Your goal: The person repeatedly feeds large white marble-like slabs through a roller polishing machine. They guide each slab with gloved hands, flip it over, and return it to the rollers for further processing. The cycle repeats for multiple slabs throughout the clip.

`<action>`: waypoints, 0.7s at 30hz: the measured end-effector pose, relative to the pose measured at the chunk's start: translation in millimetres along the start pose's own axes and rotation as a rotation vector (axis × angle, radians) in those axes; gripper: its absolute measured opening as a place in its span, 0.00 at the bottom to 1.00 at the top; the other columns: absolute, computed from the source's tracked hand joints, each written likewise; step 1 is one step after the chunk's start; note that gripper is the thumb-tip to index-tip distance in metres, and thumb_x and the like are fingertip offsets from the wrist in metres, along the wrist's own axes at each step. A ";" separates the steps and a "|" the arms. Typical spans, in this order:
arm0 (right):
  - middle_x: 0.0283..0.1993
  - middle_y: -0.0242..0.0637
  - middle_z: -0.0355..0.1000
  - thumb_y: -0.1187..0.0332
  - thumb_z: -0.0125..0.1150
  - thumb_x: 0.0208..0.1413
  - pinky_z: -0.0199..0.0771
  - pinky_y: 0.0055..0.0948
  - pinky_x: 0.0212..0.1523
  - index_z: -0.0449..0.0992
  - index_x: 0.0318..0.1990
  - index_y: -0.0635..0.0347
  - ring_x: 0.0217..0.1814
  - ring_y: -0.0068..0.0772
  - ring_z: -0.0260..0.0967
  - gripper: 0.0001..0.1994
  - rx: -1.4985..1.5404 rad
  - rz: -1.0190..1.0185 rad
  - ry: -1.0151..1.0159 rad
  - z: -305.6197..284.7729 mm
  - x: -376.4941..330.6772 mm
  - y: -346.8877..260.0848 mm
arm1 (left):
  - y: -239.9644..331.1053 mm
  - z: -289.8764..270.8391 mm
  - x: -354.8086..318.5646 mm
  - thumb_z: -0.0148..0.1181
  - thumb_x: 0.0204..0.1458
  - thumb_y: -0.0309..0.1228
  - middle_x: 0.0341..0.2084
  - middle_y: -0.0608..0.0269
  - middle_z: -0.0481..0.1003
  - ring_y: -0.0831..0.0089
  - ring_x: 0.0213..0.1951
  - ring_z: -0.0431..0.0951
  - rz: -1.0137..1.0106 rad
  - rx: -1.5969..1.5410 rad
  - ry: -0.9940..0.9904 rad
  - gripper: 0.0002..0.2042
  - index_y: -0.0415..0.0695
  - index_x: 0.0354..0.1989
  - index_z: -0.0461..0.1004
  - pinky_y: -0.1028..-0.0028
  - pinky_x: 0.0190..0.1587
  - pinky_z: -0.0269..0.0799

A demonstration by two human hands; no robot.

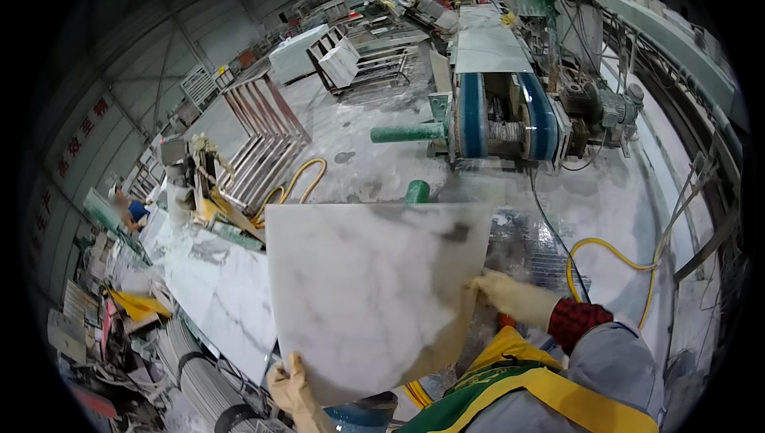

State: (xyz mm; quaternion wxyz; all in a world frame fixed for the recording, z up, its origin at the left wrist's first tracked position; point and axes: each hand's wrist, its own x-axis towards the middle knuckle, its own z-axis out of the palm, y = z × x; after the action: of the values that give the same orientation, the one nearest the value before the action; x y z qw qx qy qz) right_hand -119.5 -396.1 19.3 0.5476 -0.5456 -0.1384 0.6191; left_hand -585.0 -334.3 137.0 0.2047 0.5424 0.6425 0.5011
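Observation:
A white marble slab (pixel 374 289) with grey veins and a darker, wet-looking patch on its right side is held up in front of me. My left hand (pixel 295 391), in a cream glove, grips the lower left edge, with the thumb on the near face. On the right edge, my right hand (pixel 510 293) is closed in a matching glove with a red-and-black cuff. Its fingertips are partly hidden at the slab's edge. Left of the slab lies another white marble surface (pixel 227 305), partly covered by it.
Ahead stands a conveyor with blue belts (pixel 472 118), a motor (pixel 613 106) and a green roller (pixel 406 133). A yellow hose (pixel 610 243) loops on the right. Metal racks (pixel 267 138) stand at the left. A person (pixel 131 211) is at far left; others are at the back.

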 end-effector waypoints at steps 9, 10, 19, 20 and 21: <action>0.54 0.39 0.81 0.69 0.71 0.61 0.79 0.38 0.55 0.78 0.61 0.57 0.57 0.35 0.77 0.21 -0.254 -0.330 0.195 -120.9 15.4 -244.3 | 62.0 260.4 -6.2 0.66 0.70 0.47 0.26 0.65 0.80 0.75 0.26 0.74 -0.189 -0.354 -0.143 0.23 0.35 0.34 0.80 0.71 0.32 0.72; 0.53 0.40 0.81 0.69 0.71 0.60 0.79 0.39 0.55 0.78 0.61 0.58 0.56 0.35 0.78 0.21 -0.233 -0.346 0.248 -131.9 22.1 -260.2 | 76.8 288.0 -7.7 0.65 0.70 0.47 0.27 0.64 0.81 0.74 0.27 0.76 -0.255 -0.459 -0.170 0.22 0.35 0.35 0.81 0.71 0.33 0.74; 0.49 0.43 0.83 0.68 0.73 0.57 0.82 0.43 0.49 0.78 0.62 0.64 0.47 0.39 0.82 0.25 -0.048 -0.270 0.536 -287.7 123.7 -267.3 | 110.0 472.8 -4.5 0.60 0.72 0.51 0.35 0.62 0.86 0.72 0.36 0.84 -0.420 -0.282 -0.508 0.24 0.37 0.42 0.86 0.70 0.41 0.80; 0.50 0.43 0.83 0.67 0.73 0.58 0.82 0.43 0.49 0.79 0.62 0.63 0.47 0.40 0.82 0.25 -0.040 -0.213 0.613 -296.8 134.5 -268.1 | 103.2 491.7 5.5 0.60 0.71 0.51 0.35 0.62 0.86 0.72 0.35 0.84 -0.359 -0.216 -0.550 0.24 0.38 0.43 0.86 0.70 0.41 0.80; 0.50 0.43 0.83 0.67 0.73 0.58 0.83 0.43 0.49 0.79 0.63 0.64 0.48 0.40 0.83 0.25 -0.026 -0.190 0.613 -300.5 140.5 -272.7 | 103.3 508.9 12.9 0.60 0.71 0.52 0.36 0.62 0.86 0.73 0.35 0.84 -0.312 -0.144 -0.591 0.25 0.38 0.44 0.86 0.69 0.41 0.80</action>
State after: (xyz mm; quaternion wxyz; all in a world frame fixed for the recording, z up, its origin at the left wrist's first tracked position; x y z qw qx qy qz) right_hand 300.2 -308.9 45.3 0.6123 -0.6982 -0.0250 0.3701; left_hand -128.0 -117.4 19.4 0.4940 0.5434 0.5936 0.3292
